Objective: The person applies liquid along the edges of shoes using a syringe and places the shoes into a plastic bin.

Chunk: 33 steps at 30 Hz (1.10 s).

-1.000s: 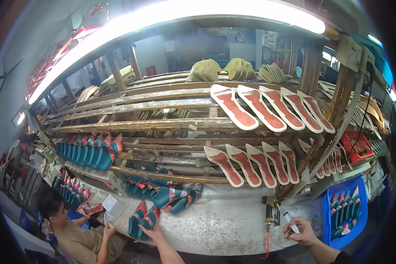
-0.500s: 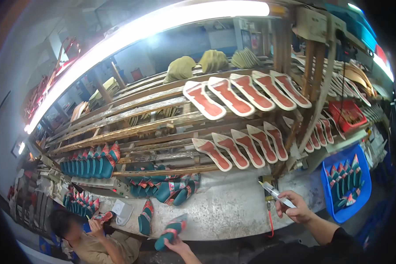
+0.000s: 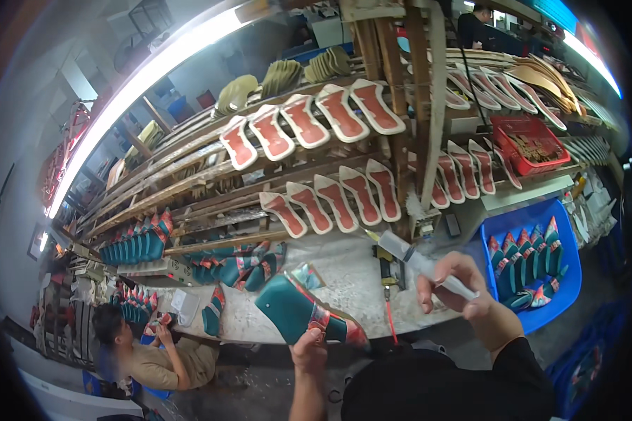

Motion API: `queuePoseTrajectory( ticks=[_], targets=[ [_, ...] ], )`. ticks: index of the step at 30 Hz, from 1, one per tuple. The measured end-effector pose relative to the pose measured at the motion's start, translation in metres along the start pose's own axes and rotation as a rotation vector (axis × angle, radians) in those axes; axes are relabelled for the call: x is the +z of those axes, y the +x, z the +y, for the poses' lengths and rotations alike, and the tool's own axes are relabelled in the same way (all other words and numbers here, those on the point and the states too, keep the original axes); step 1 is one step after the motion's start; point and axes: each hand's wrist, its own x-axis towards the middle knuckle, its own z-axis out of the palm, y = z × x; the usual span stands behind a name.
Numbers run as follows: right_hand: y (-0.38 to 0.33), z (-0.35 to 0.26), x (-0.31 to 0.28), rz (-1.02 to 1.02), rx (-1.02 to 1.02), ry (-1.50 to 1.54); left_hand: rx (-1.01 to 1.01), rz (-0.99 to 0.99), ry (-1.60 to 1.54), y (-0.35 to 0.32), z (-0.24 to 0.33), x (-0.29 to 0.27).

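Note:
In front of me my left hand [image 3: 309, 352] grips a teal shoe [image 3: 282, 307] with a red floral strap, its broad teal end up and left and its pointed red toe toward the lower right. My right hand [image 3: 462, 286] is wrapped round a clear syringe [image 3: 397, 247], whose tip points up and left, away from the shoe. Another teal and red shoe [image 3: 213, 313] lies on the pale worktop [image 3: 351, 284], left of the held one. More such shoes [image 3: 242, 265] are heaped behind it.
Wooden racks [image 3: 189, 182] with rows of red-and-white insoles [image 3: 298, 121] rise behind the worktop. At right stand a blue basket [image 3: 572, 281] of shoes and a red basket [image 3: 534, 165]. A co-worker [image 3: 154, 361] handles a shoe at lower left. A red hose [image 3: 390, 323] hangs over the worktop edge.
The shoe in my left hand has come up, right and closer, and turned, its toe now at lower right. My right hand with the syringe has risen slightly. The whole view has swung right.

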Motion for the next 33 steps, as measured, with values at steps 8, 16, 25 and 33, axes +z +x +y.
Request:
queuePoseTrajectory(
  ticks=[8, 16, 25, 33],
  targets=[
    [-0.017, -0.089, 0.000, -0.203, -0.080, -0.008, 0.844, -0.501, 1.421, 0.018, 0.061, 0.144],
    [-0.025, -0.110, -0.016, -0.361, 0.065, -0.045, 1.206, -0.866, 2.050, 0.002, 0.087, 0.203],
    [-0.013, -0.110, -0.023, -0.454, 0.144, -0.098, 1.190, -0.937, 2.153, -0.005, 0.094, 0.208],
    [-0.008, -0.106, -0.021, -0.432, 0.275, -0.081, 1.178, -0.975, 2.179, -0.009, 0.103, 0.196]
  ],
)
